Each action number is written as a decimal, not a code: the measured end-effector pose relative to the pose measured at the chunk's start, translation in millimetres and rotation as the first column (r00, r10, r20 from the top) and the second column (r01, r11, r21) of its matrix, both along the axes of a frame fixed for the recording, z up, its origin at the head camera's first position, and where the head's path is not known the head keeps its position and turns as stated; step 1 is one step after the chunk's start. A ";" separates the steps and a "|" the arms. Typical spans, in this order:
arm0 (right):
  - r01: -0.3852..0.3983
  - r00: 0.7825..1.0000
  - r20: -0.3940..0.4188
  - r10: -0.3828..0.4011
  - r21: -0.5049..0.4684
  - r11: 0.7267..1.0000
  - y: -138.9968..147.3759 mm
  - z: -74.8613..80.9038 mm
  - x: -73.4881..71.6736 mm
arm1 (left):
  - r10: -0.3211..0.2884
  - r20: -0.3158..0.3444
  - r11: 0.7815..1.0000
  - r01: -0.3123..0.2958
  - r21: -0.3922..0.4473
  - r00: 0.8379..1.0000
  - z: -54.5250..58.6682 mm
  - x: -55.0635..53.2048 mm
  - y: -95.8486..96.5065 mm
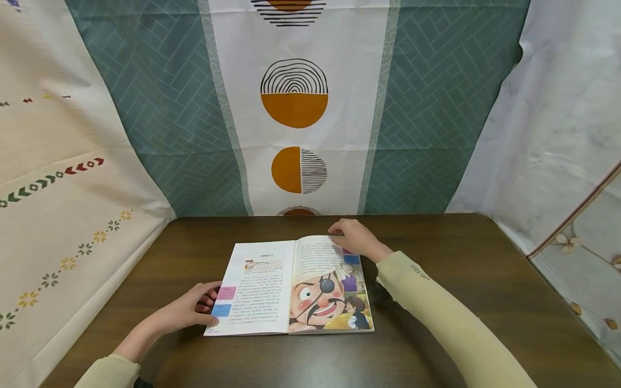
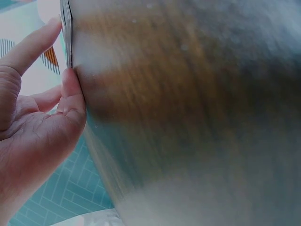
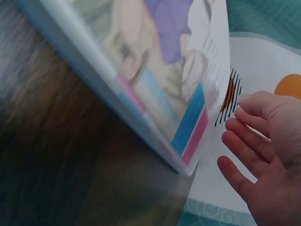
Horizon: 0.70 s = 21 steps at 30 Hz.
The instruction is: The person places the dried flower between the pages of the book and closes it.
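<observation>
An open illustrated book (image 1: 264, 291) lies on the brown table. Its left page carries printed text; the right one has text above a cartoon face with an eye patch. At the left edge of the book is my left hand (image 1: 186, 310), its thumb on the lower corner and its other fingers along the side. The left wrist view has that hand (image 2: 44, 113) touching the thin book edge (image 2: 67, 37). By the book's top right corner is my right hand (image 1: 359, 240). In the right wrist view, this hand (image 3: 263, 146) has loosely bent fingers, apart from the page (image 3: 214, 61).
The dark wooden table (image 1: 436, 248) extends on both sides of the book. Behind it hangs a green and white patterned cloth (image 1: 427, 108). Pale cloths flank the table, one with flower motifs (image 1: 68, 264) at left and a marbled one (image 1: 567, 134) at right.
</observation>
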State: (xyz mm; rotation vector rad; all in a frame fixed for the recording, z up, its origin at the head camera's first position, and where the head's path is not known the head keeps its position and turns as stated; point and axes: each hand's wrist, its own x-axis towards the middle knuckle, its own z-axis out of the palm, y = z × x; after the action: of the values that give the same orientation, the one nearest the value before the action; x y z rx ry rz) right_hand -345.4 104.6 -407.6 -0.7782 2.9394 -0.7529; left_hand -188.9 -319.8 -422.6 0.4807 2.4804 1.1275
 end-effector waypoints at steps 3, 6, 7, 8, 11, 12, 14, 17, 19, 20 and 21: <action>-0.004 1.000 0.011 0.004 0.012 1.000 4.1 -3.0 -1.2 | -0.007 -0.001 1.000 0.007 0.008 1.000 0.3 0.7 0.0; -0.013 1.000 0.018 0.013 0.029 1.000 5.8 -5.5 -2.0 | -0.012 -0.001 1.000 0.012 0.015 1.000 0.0 1.7 0.0; -0.014 1.000 0.024 0.013 0.030 0.999 6.2 -6.1 -2.1 | -0.015 -0.002 1.000 0.015 0.017 1.000 0.0 2.0 -0.1; -0.017 1.000 0.025 0.016 0.031 0.999 6.5 -6.6 -2.1 | -0.013 -0.001 1.000 0.013 0.017 1.000 -0.3 2.2 -0.2; -0.033 0.999 0.014 0.033 0.030 0.999 7.7 -7.3 -1.9 | -0.012 -0.003 1.000 0.012 0.013 1.000 -0.8 2.0 -0.4; -0.037 0.999 0.009 0.037 0.031 0.999 8.5 -7.6 -1.8 | -0.007 -0.001 1.000 0.007 0.011 1.000 -0.8 1.8 -0.4; -0.040 0.999 0.005 0.040 0.032 0.999 10.4 -8.1 -1.6 | -0.004 -0.001 1.000 0.004 0.008 1.000 -0.8 1.4 -0.2; -0.026 0.999 0.019 0.026 0.040 0.999 14.6 -9.2 -1.6 | -0.002 0.003 1.000 0.002 0.011 1.000 0.0 1.5 0.2; -0.021 0.999 0.025 0.020 0.044 0.999 18.0 -9.7 -1.8 | -0.006 0.001 1.000 0.006 0.017 1.000 0.3 1.7 0.5; -0.018 0.999 0.029 0.017 0.046 0.999 19.8 -10.0 -1.9 | -0.005 0.002 1.000 0.005 0.019 1.000 0.5 2.0 0.6; -0.015 0.999 0.037 0.013 0.045 0.999 21.8 -10.1 -1.9 | -0.009 -0.001 1.000 0.009 0.021 1.000 0.5 2.0 0.6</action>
State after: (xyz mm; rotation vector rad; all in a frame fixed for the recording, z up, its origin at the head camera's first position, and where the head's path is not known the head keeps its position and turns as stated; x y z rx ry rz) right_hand -347.3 126.4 -417.7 -0.7718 2.9044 -0.6891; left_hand -187.0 -319.2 -422.1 0.4973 2.4669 1.1514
